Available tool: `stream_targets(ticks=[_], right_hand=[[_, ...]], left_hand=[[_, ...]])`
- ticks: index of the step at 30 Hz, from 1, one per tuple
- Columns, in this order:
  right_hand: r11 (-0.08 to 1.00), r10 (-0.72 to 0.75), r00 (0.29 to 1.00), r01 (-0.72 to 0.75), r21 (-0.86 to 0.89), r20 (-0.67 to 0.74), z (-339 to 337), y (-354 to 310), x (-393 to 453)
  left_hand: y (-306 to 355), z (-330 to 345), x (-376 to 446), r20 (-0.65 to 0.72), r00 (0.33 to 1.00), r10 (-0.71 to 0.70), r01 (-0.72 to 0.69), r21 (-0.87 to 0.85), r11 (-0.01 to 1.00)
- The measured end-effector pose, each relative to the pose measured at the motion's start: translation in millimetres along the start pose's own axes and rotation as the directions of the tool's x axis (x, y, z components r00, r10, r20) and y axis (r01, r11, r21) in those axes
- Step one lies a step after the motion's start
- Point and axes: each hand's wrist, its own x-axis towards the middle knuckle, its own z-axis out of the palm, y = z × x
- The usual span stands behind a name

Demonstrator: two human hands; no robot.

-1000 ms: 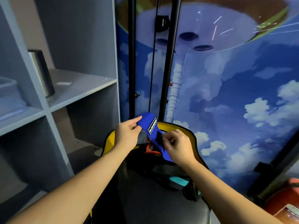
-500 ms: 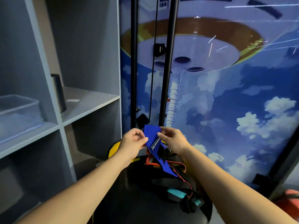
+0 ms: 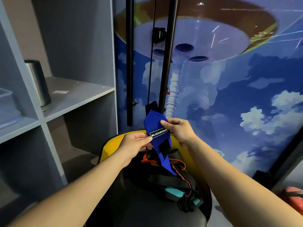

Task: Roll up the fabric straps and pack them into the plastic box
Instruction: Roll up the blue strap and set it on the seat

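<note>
A blue fabric strap (image 3: 155,126) with a black-and-white label and a black patch hangs upright between both hands. My left hand (image 3: 135,144) pinches its left edge beside the label. My right hand (image 3: 178,131) pinches its upper right edge. The strap's lower end trails down onto a pile of other straps (image 3: 170,182), black, orange and teal, lying on a black seat with a yellow rim (image 3: 108,145). A clear plastic box (image 3: 7,105) sits on the shelf at the far left, partly cut off by the frame.
A grey shelving unit (image 3: 77,95) fills the left side, with a metal cylinder (image 3: 38,82) on one shelf. Two black poles (image 3: 130,63) stand before a blue cloud-patterned wall. An orange object (image 3: 293,195) lies at the lower right.
The strap has been lifted and turned so its label faces me. My right hand moved from the strap's lower part to its upper right edge. The view has tilted and shifted.
</note>
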Motion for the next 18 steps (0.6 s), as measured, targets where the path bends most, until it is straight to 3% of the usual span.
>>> stream_targets(ticks=[5, 13, 18], right_hand=[[0.999, -0.043, 0.999, 0.043, 0.002, -0.018, -8, 1, 9], [0.977, 0.073, 0.986, -0.04, -0.208, 0.152, -39, 44, 9], [0.995, 0.0, 0.988, 0.015, -0.094, 0.157, -27, 34, 15]], left_hand=[[-13, 16, 10, -0.021, 0.999, 0.045, -0.045, 0.028, 0.999], [18, 4, 39, -0.048, 0.996, 0.081, -0.089, -0.222, 0.971], [29, -6, 46, -0.125, 0.991, 0.047, -0.086, -0.328, 0.941]])
